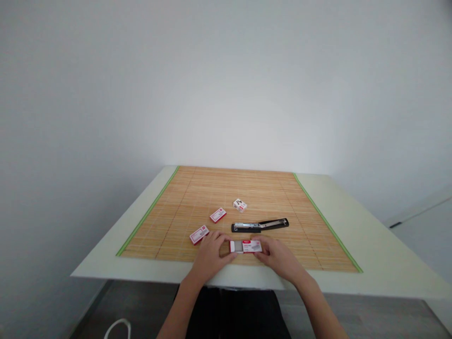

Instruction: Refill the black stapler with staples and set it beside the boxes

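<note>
A small red and white staple box (246,246) sits between my two hands near the front edge of a bamboo mat (197,188). My left hand (209,254) grips its left end with curled fingers. Its right end is pinched by my right hand (278,256). The box looks partly slid open, with a grey inside showing. Just behind it lies a black stapler (260,225), swung open flat.
Two more red and white boxes (199,234) (218,215) lie left of the stapler, and a smaller white box (240,205) lies farther back. The mat covers a white table (370,245) against a plain wall. A white loop (116,327) shows on the floor at lower left.
</note>
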Tool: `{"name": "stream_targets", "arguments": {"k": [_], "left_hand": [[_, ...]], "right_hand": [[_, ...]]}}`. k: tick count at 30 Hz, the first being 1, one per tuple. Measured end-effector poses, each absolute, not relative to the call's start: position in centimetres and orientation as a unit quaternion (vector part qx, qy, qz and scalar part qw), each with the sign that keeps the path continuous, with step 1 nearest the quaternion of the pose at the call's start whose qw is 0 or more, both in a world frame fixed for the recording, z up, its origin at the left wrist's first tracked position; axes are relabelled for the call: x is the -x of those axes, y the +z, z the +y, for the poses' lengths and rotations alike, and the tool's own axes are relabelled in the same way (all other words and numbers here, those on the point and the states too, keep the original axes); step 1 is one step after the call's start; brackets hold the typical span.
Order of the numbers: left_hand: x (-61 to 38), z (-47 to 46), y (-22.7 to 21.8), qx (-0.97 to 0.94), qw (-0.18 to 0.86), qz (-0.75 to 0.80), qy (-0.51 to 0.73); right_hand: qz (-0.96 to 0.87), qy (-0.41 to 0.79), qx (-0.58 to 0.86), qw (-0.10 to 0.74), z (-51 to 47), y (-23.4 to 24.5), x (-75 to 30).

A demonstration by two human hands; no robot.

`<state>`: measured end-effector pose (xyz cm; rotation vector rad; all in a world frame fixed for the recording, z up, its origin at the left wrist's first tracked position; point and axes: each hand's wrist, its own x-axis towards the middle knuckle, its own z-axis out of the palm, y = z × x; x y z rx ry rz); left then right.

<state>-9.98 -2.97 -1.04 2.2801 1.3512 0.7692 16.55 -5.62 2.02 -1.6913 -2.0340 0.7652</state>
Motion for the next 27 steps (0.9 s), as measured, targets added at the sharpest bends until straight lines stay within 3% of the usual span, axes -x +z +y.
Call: {"name": "stream_targets", "arguments": {"k": [14, 22, 24, 27], "left_hand": [[8.4, -3.4, -0.7, -0.81, 0.133, 0.515, 0.247], [8.4, -3.4, -0.8, -0.806, 0.136, 0.519, 0.249], [8.4, -3.5, -0.9, -0.807, 0.137, 0.515, 0.254], [8.4, -3.5, -0.9, -0.806, 0.14, 0.511, 0.262]], "right_hand": [[-0.638, 0.313, 0.619, 0.335, 0.1, 0.9, -11.1], [-0.596, 0.171, 0.729, 0.289, -0.6, 1.4, -10.3], [-0.609, 0.189, 0.719, 0.275, -0.6, 1.5, -10.6], [-0.604, 0.263, 0.681, 0.32, -0.3, 1.0, -10.8]]}}
